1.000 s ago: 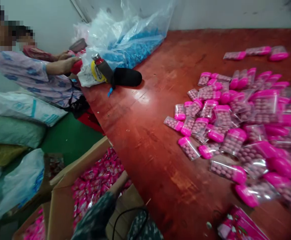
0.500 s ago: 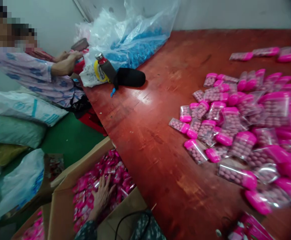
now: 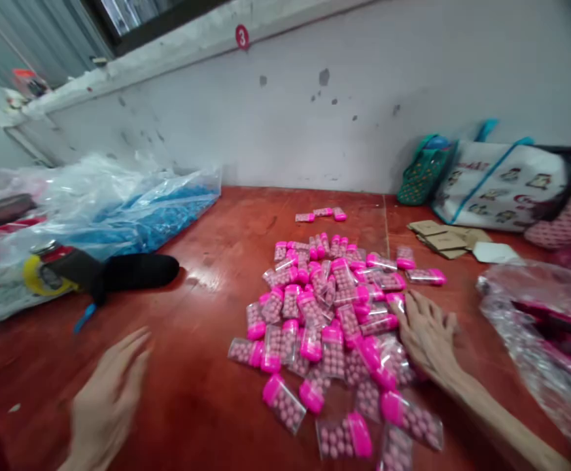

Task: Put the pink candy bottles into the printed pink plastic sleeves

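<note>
Many small clear candy boxes with bright pink caps (image 3: pixel 333 350), filled with pale pink balls, lie in a loose pile on the red table. My right hand (image 3: pixel 425 327) rests at the pile's right side, palm down with fingers spread, its fingertips at the boxes there. Over bare table to the left of the pile is my left hand (image 3: pixel 111 396), blurred by motion, its fingers stretched out and nothing in it. Three more candy boxes (image 3: pixel 322 212) lie apart near the wall.
At the left are a clear plastic bag with blue contents (image 3: pixel 167 212) and a bottle in a dark sleeve (image 3: pixel 69 267). To the right lie a crinkled plastic bag (image 3: pixel 520 320), brown paper pieces (image 3: pixel 445 239) and a white printed bag (image 3: pixel 511 186). The red table (image 3: pixel 201 366) runs to the wall.
My view has swung right from the floor boxes to the table. My left hand has come up out of the carton of pink packets; my right hand has come into view by the pile.
</note>
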A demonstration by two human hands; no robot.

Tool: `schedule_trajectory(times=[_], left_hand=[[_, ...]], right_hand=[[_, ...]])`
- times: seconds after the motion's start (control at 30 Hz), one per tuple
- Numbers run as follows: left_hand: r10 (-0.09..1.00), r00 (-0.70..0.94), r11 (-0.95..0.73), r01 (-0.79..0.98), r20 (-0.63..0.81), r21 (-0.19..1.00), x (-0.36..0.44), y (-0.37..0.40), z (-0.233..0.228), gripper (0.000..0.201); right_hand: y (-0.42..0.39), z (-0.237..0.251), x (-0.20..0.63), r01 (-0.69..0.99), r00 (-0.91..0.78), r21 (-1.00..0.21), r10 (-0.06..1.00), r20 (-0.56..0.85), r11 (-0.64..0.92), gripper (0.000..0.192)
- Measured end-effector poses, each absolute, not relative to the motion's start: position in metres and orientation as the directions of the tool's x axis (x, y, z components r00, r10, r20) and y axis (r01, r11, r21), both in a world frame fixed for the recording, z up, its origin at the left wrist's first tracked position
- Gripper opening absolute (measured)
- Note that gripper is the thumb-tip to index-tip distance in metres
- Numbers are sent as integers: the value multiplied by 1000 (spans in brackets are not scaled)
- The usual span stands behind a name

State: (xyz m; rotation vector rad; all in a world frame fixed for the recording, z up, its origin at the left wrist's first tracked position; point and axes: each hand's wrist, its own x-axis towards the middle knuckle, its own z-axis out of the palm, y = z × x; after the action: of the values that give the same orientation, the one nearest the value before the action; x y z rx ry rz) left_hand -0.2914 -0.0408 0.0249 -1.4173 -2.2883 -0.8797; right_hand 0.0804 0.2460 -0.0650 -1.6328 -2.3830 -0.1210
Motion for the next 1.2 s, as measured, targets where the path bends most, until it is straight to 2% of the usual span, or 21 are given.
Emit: schedule_trajectory(times=[0.13,0.23,0.3,0.4,0.53,0.73,0.9,1.2], left_hand=[[833,-298,152,933,465,325,-313,126,28,27],[889,-233,115,947,393,300,-312,252,31,24],[918,-186,89,958,350,274,-305,322,29,29],[937,-153,73,965,314,250,-290,399,14,35],[957,-134,65,964,259,256,-276,458,-12,41],[986,112,-140,958,126,252,-232,497,-23,60],[947,317,-318,916,44,243,-198,475,-20,60],[914,398,-362,888,-82,283,-199,375,-3,60]], right_hand=[[274,-51,92,911,-349,-109,885,309,397,34],[321,-40,95,947,-217,-143,900,377,289,44],[351,-40,92,959,-151,-166,907,392,231,48],[380,-50,82,950,-168,-180,903,396,255,47],[392,-65,72,903,-306,-167,865,398,396,51],[394,-58,67,815,-474,-165,804,360,555,53],[389,-50,64,784,-517,-179,784,343,595,55],[350,-44,44,746,-537,-267,788,300,610,49]])
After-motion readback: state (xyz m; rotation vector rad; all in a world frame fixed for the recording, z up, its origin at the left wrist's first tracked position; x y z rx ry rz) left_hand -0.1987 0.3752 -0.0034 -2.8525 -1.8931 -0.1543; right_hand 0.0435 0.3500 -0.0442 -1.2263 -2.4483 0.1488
